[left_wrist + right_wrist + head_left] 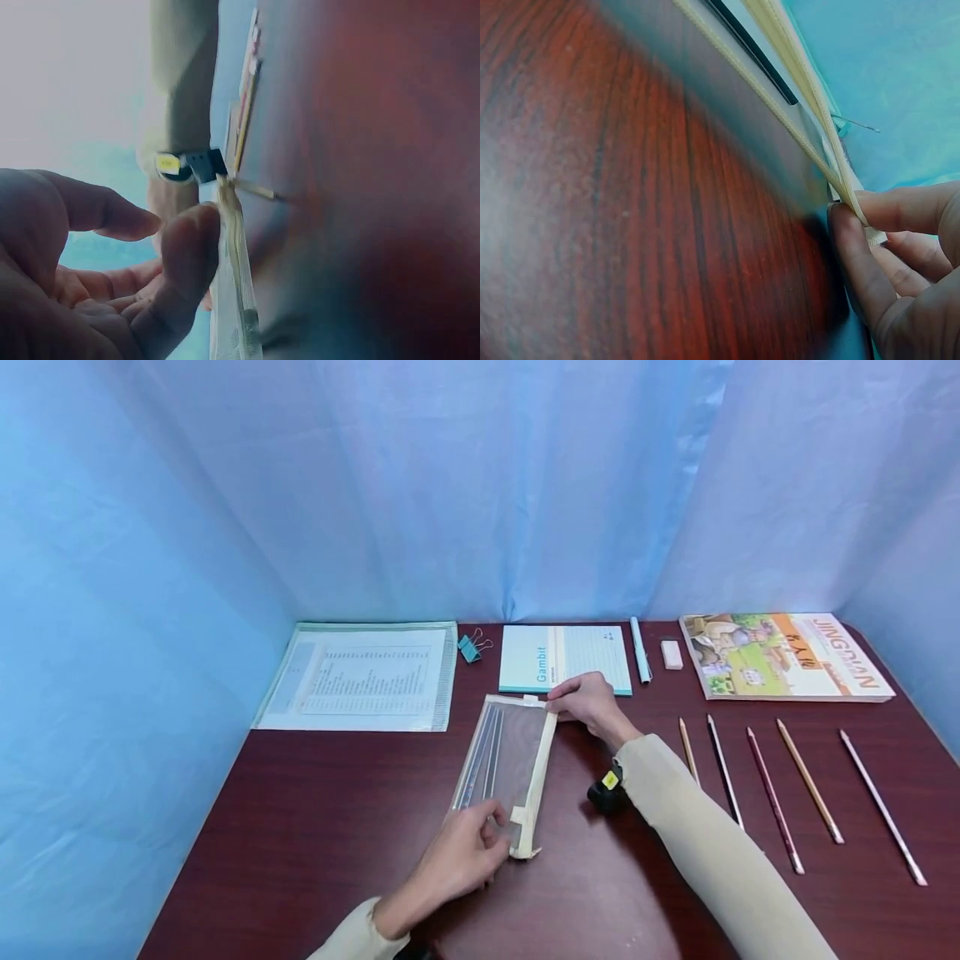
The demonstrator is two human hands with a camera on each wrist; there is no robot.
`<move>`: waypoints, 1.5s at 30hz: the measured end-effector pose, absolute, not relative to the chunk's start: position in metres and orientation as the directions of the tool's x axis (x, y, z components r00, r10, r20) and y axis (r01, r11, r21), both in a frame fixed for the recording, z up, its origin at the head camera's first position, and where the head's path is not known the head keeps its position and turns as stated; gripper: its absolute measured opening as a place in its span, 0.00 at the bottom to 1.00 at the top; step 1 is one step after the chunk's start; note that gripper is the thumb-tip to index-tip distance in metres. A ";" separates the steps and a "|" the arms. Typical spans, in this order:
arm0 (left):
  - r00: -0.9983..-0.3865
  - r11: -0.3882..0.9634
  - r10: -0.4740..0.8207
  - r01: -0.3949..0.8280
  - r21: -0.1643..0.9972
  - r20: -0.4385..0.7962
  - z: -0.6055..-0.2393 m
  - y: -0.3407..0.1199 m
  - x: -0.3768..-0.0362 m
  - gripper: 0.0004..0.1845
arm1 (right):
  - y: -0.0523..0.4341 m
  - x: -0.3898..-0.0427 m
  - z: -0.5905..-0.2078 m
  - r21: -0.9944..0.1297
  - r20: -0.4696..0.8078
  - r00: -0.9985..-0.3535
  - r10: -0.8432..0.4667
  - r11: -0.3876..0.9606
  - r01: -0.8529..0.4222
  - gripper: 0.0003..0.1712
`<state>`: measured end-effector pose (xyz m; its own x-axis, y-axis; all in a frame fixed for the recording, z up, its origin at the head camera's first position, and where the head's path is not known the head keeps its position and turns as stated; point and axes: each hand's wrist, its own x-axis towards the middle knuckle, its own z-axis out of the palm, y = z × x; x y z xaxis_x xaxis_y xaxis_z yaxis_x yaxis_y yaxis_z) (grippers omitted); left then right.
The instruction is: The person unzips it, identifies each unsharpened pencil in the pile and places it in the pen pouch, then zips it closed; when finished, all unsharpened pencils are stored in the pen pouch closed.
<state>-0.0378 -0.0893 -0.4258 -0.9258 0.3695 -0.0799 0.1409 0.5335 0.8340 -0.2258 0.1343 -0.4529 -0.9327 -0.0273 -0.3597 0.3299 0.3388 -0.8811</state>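
Observation:
A clear mesh pencil pouch with cream edging lies on the dark red table, with pencils inside it. My left hand rests over its near end. In the left wrist view the thumb presses the pouch edge while the other fingers stay loosely curled off it. My right hand pinches the far end of the pouch. The right wrist view shows its fingertips closed on the cream zipper tape.
Along the back lie a document folder, a teal binder clip, a Gambit notepad, a pen, an eraser and a picture book. Several pencils lie at right. Blue curtains surround the table.

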 end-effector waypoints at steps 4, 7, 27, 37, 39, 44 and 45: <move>-0.916 0.494 0.382 0.093 0.865 -0.119 -0.428 -0.095 -0.018 0.11 | 0.137 -0.226 -0.451 -0.877 -0.362 -0.932 -0.023 0.349 0.332 0.12; -0.901 0.420 0.404 0.028 0.907 -0.160 -0.432 -0.095 -0.011 0.17 | 0.139 -0.227 -0.451 -0.876 -0.358 -0.934 -0.015 0.353 0.330 0.12; -0.918 0.204 0.300 -0.205 0.957 -0.261 -0.440 -0.122 -0.027 0.25 | 0.172 -0.183 -0.445 -0.765 -0.270 -0.963 -0.019 0.612 0.202 0.05; -0.924 0.172 0.212 -0.284 0.943 -0.317 -0.441 -0.136 -0.065 0.22 | 0.197 -0.150 -0.441 -0.600 -0.115 -0.990 -0.085 0.800 0.001 0.06; -0.926 0.155 0.214 -0.283 0.946 -0.312 -0.443 -0.137 -0.076 0.21 | 0.199 -0.146 -0.441 -0.578 -0.088 -0.992 -0.091 0.816 -0.024 0.07; -0.932 0.134 0.209 -0.272 0.953 -0.296 -0.448 -0.137 -0.104 0.19 | 0.200 -0.140 -0.438 -0.564 -0.082 -0.993 -0.086 0.826 -0.025 0.08; -0.933 0.131 0.202 -0.274 0.953 -0.296 -0.449 -0.136 -0.109 0.18 | 0.201 -0.140 -0.437 -0.556 -0.082 -0.993 -0.084 0.831 -0.025 0.08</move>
